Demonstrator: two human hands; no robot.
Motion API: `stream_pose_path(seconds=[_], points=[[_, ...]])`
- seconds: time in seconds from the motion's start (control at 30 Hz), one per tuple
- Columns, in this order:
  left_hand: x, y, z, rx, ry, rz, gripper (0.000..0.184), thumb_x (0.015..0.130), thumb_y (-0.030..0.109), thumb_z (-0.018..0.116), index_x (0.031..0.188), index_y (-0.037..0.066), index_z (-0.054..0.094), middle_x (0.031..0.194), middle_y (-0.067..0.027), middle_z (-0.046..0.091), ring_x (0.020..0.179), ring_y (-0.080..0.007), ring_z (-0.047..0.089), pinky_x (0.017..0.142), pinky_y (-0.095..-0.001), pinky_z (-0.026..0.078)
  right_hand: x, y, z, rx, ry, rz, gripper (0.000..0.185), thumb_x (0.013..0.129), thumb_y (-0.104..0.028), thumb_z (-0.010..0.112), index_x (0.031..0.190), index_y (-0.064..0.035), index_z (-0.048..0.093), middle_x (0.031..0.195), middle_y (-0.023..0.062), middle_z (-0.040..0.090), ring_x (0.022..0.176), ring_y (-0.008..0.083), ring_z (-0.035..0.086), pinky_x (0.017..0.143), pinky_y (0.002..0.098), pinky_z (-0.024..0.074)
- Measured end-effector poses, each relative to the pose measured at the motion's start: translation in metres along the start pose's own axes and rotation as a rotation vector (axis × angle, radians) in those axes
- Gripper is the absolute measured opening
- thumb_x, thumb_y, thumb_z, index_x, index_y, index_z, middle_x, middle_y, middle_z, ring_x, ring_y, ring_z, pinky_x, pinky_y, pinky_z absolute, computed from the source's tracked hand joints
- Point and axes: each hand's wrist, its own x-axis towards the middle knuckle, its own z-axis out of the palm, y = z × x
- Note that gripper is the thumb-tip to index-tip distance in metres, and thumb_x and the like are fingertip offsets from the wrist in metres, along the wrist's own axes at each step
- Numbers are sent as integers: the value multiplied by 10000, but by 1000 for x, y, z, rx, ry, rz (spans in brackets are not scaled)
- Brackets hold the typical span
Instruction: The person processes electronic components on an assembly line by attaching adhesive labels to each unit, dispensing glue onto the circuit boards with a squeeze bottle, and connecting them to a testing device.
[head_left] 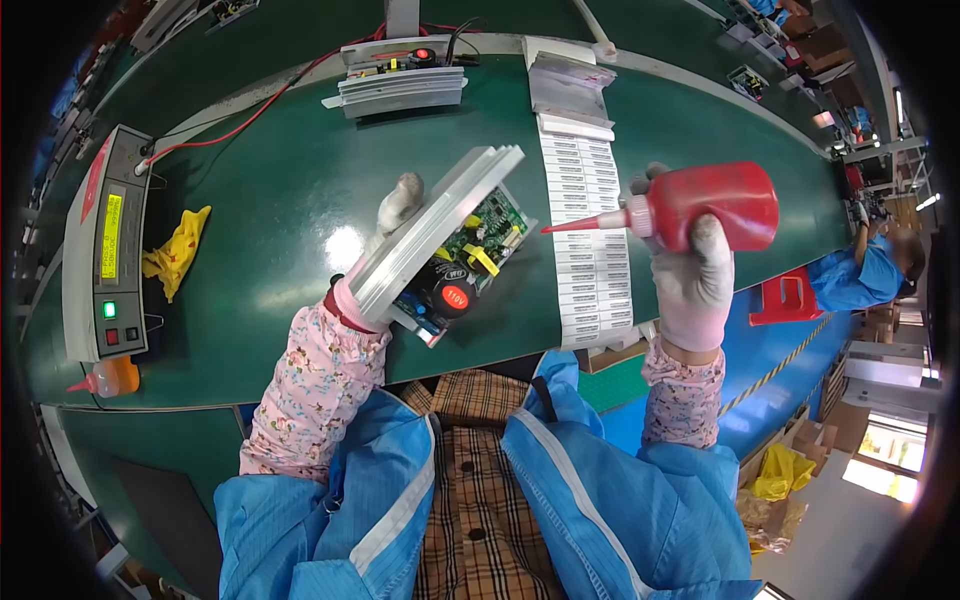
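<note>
My gloved left hand (400, 203) grips a finned aluminium heatsink (432, 232) with a green circuit board (480, 245) fixed to it. The board is tilted towards me and carries yellow parts and a round black part with a red "110V" label (455, 295). Most of the left fingers are hidden behind the metal. In my gloved right hand (700, 275) is a red squeeze bottle (712, 205), held on its side. Its thin red nozzle (585, 222) points left at the board, with a small gap between tip and board edge.
A strip of printed labels (590, 260) lies under the nozzle. Another heatsink unit (402, 92) sits at the back. A tester with a lit display (112, 240), a yellow cloth (178, 252) and an orange bottle (115, 376) are left. A person in blue (858, 270) is beyond a red stool (785, 297).
</note>
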Motion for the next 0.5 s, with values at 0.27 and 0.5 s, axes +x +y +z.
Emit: stream_pose_path(seconds=[0.27, 0.5], points=[[7, 0, 3, -27, 11, -26, 870, 911, 511, 664, 1504, -42, 350, 1360, -351, 527, 1095, -493, 642, 809, -593, 596, 7, 5, 0, -254, -122, 63, 596, 901, -152, 669, 1425, -8, 426, 1358, 287, 543, 1249, 439, 576, 1062, 545, 483], [8, -2, 10, -39, 8, -63, 822, 925, 473, 659, 1486, -53, 369, 1311, -350, 557, 1064, -467, 665, 779, -550, 614, 10, 5, 0, -326, -142, 37, 601, 880, -142, 675, 1417, -7, 442, 1352, 286, 554, 1241, 445, 583, 1058, 541, 480]])
